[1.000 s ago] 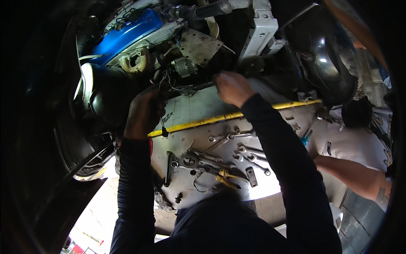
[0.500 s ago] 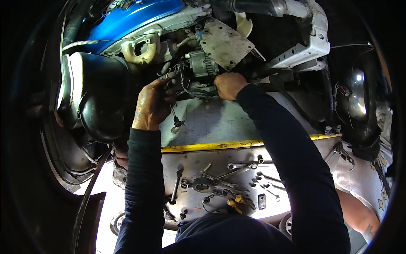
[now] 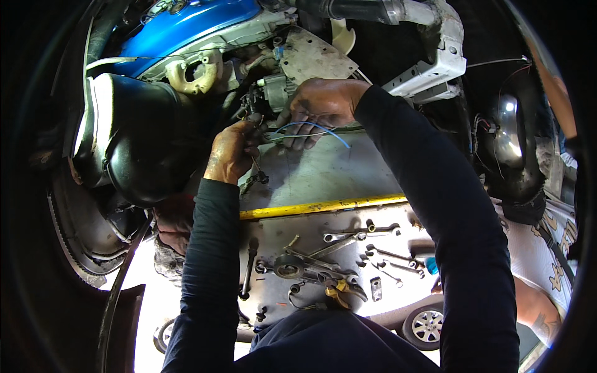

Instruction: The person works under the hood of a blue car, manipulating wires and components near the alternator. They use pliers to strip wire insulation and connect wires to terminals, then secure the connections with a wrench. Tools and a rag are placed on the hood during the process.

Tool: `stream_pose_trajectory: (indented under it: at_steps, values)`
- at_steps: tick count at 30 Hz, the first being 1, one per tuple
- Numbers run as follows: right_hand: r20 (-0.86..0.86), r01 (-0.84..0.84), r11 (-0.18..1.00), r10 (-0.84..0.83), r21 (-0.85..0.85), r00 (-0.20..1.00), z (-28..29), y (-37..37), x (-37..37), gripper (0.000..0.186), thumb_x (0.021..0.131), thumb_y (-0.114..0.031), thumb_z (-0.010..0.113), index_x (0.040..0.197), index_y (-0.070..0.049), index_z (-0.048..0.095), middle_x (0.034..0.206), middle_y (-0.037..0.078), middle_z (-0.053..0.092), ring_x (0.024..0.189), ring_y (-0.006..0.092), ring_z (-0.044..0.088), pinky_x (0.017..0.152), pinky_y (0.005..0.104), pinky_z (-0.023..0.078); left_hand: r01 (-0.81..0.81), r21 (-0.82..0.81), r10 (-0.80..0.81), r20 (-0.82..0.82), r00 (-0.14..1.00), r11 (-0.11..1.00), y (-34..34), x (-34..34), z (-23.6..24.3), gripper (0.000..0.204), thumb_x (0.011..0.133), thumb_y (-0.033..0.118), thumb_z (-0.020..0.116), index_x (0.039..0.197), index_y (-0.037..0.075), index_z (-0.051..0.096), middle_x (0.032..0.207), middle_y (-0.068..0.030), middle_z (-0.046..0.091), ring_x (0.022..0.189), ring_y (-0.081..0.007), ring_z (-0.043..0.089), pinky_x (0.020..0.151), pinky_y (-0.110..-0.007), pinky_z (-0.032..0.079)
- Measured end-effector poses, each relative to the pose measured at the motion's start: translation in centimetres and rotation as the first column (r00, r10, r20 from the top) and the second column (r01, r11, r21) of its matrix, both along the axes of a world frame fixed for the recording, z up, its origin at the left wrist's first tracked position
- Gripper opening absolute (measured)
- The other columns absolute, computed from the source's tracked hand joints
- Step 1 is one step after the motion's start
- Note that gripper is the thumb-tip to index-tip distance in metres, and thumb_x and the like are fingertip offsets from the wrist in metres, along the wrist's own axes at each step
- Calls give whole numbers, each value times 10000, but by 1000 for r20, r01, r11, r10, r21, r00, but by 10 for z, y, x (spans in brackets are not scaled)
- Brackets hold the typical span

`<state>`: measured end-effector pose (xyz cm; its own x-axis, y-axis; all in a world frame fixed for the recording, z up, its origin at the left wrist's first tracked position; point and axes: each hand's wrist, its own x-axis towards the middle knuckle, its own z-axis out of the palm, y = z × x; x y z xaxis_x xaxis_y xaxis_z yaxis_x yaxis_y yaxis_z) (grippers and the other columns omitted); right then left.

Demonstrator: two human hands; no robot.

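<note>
While the view a moment ago sat lower on the tool-strewn desk (image 3: 336,248), both hands have since closed in on the engine's small grey component (image 3: 273,93); the right hand (image 3: 323,105) now pinches a blue wire (image 3: 314,126), the left hand (image 3: 230,149) curls around dark wiring just below it, suggesting wiring work is under way

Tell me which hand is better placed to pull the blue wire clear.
Right, probably. The right hand already has the blue wire looped under its fingers, while the left hand sits lower, beside the dark wiring.
</note>
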<state>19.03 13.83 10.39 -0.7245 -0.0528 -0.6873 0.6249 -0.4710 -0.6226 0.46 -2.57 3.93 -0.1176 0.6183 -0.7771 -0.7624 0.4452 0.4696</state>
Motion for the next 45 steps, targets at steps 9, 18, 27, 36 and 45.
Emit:
stream_pose_trajectory:
  at_steps: [9, 18, 27, 36, 45]
  values:
    - [-209, 162, 928, -241, -335, 948, 1, 2, 9, 390, 980, -127, 415, 1256, 87, 590, 1111, 256, 675, 1106, 412, 694, 948, 612, 552, 51, -25, -54, -127, 990, 998, 0, -2, -2, 47, 915, 123, 589, 935, 98, 624, 763, 25, 530, 578, -69, 433, 467, -218, 308]
    - [-128, 177, 980, -188, -92, 974, 9, 14, 14, 461, 999, -83, 335, 1407, 67, 489, 1335, 241, 635, 1089, 331, 698, 920, 539, 595, 220, 41, -192, -350, 917, 975, 0, 7, 11, 123, 917, 55, 563, 981, 65, 667, 797, 27, 600, 568, -55, 449, 473, -216, 326]
    - [188, -101, 833, -4, 544, 982, 6, 38, 2, 243, 977, -156, 530, 1027, -3, 712, 958, 99, 760, 753, 232, 709, 628, 381, 565, 164, 27, -147, -324, 935, 986, 4, 5, 11, 156, 937, 68, 564, 1062, 55, 657, 836, 18, 615, 546, -56, 434, 448, -205, 307]
    - [137, -209, 440, 189, 873, 972, 7, 61, -35, 336, 936, -235, 565, 758, 26, 679, 725, 158, 704, 648, 302, 686, 608, 398, 545, 66, 45, -51, -270, 961, 997, 2, 0, 11, 146, 941, 173, 629, 1064, 102, 667, 783, 40, 564, 525, -56, 398, 449, -213, 284]
    - [-33, -178, 633, 307, 753, 951, 74, 8, -25, 236, 942, -180, 620, 1034, -31, 778, 896, 111, 759, 759, 197, 683, 679, 368, 545, 88, -127, -136, -443, 886, 988, 3, -8, 2, 319, 946, 271, 617, 1173, 56, 680, 911, -36, 650, 812, -160, 682, 517, -274, 425]
